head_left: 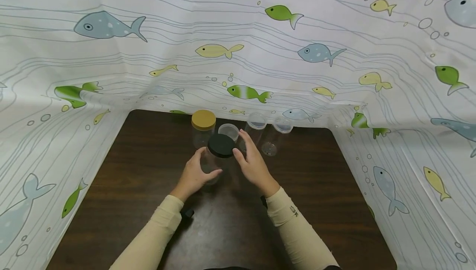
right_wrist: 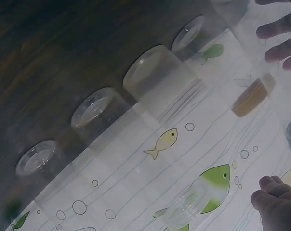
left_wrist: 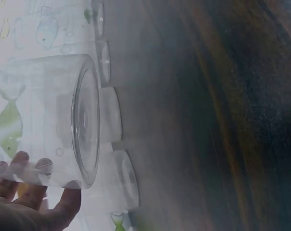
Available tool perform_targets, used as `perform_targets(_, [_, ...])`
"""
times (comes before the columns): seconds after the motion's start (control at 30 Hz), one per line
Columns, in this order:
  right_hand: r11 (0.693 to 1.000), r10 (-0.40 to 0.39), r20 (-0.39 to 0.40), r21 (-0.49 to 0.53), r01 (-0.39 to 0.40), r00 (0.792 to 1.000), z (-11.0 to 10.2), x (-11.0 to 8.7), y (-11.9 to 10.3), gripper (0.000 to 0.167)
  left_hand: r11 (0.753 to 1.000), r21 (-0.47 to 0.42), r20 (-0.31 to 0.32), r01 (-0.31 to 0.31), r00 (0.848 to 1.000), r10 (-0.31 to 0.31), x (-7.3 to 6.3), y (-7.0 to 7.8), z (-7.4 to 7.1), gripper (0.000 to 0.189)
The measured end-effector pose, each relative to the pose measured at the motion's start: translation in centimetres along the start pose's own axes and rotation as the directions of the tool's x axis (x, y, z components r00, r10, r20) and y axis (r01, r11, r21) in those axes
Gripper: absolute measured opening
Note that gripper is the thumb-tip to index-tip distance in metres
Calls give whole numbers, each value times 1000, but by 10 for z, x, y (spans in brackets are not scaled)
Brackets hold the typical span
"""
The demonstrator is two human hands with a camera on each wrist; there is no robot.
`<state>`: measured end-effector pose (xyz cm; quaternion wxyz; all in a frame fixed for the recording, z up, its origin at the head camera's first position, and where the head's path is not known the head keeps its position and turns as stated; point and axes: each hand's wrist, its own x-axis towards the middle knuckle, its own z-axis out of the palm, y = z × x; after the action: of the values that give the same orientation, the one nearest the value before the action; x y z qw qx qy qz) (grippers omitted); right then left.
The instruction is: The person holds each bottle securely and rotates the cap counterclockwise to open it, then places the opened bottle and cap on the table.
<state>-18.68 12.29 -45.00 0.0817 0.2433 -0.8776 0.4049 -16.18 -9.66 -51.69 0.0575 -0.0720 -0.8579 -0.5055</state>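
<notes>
My left hand grips a clear jar by its body, with the thumb on the near side and the fingers around the left. A black lid tops this jar, which is raised over the table. On the lid's right, my right hand has its fingers extended and its thumb tip right at the lid's edge. Close behind stands a clear jar with a yellow lid. Partly hidden by the black-lidded jar is another with a pale translucent lid.
Two slim clear jars stand at the back right, one with a clear lid, the other with a similar lid. A fish-patterned sheet walls the dark wooden table at the back and both sides.
</notes>
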Motion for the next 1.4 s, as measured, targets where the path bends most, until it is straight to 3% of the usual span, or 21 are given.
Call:
perform_targets(0.23, [1000,-14,51,11,13,999,5,-4,-5,57,1000,24,15,-4,1000,3,-2,1,3,96])
perform_targets(0.5, [999,36,131,-16,-34,991,12,-7,-9,64,999,39,20,-23,1000,22,-2,3,4,93])
perform_targets(0.83, [1000,26,72,-18,-24,997,21,-10,-8,62,993,102,11,-63,998,62,-5,2,4,94])
perform_targets(1.2, [996,24,37,85,-27,999,24,-15,-7,63,981,155,3,-115,993,116,-11,-1,3,94])
perform_targets(1.4, [987,51,-25,156,-47,998,29,-16,-6,59,980,147,16,-133,991,132,-12,-1,3,94])
